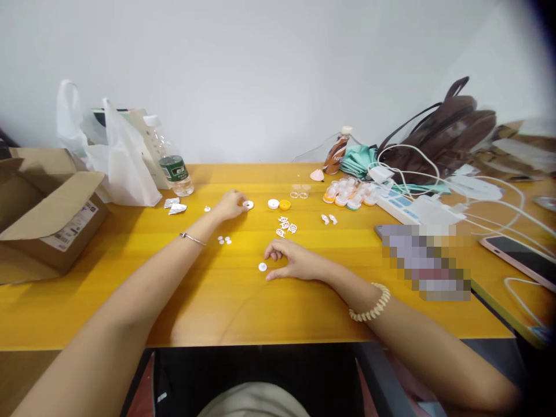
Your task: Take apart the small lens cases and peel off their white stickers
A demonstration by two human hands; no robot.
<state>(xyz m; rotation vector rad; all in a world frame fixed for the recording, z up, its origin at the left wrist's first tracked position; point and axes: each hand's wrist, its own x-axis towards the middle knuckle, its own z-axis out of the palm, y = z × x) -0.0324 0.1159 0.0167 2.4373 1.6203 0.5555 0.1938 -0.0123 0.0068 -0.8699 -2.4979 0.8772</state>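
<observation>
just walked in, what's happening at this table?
A person sits at a yellow table. The left hand reaches out, fingers at a white round cap; whether it is gripped is unclear. The right hand rests loosely curled beside a small white disc, holding nothing. More small white pieces lie just beyond it.

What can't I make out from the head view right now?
All in the head view.
Left hand: its own fingers hide whether it grips the white cap.
Small white pieces: too small to tell their shape.
Patch by the power strip: blurred out, contents unreadable.
Cardboard box: cut off by the left edge.
Phone: cut off by the right edge.
</observation>
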